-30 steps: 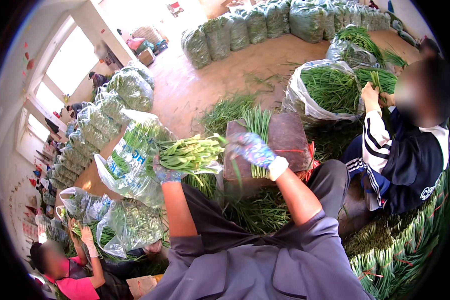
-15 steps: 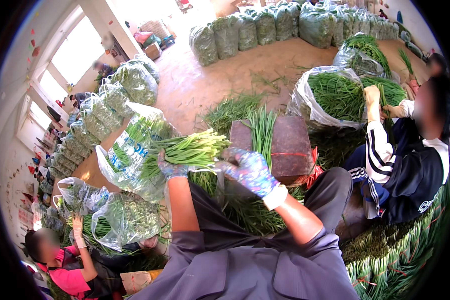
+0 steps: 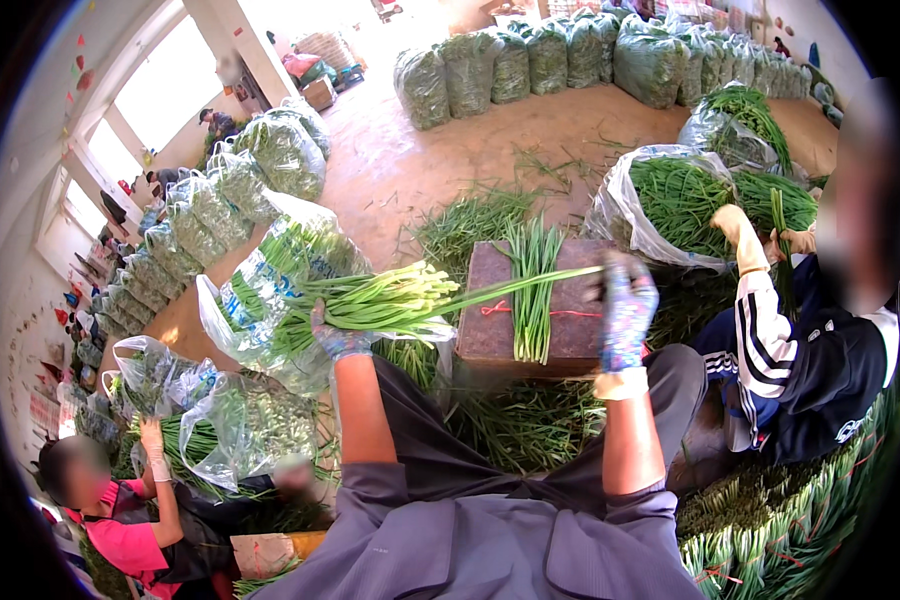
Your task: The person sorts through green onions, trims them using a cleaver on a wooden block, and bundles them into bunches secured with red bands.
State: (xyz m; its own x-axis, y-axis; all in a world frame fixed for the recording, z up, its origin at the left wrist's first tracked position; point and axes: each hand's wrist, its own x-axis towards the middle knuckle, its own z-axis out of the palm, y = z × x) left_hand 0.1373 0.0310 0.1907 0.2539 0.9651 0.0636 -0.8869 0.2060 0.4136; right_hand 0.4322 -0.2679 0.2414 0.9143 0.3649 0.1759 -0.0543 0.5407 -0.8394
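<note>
My left hand (image 3: 336,332), in a patterned glove, is closed around a thick bunch of garlic chives (image 3: 400,298), pale cut ends pointing right. A few long stalks (image 3: 535,284) stretch from that bunch across to my right hand (image 3: 627,312), also gloved, whose blurred fingers are closed at their far end. Beneath them a smaller bundle of chives (image 3: 532,325) lies on a brown block (image 3: 480,335) between my knees. A thin red tie (image 3: 575,313) runs across the block and passes at the bundle; whether over or under is unclear.
An open plastic bag of chives (image 3: 270,290) stands by my left hand. Loose greens (image 3: 510,420) lie below the block. A co-worker (image 3: 820,350) sits close on my right beside another bag (image 3: 670,200); one more (image 3: 140,530) sits at lower left. Tied bundles (image 3: 800,530) lie lower right.
My right hand has swung right, from beside the held bunch to above the block's right side, drawing long stalks out with it. My left hand stays put. The view has shifted slightly.
</note>
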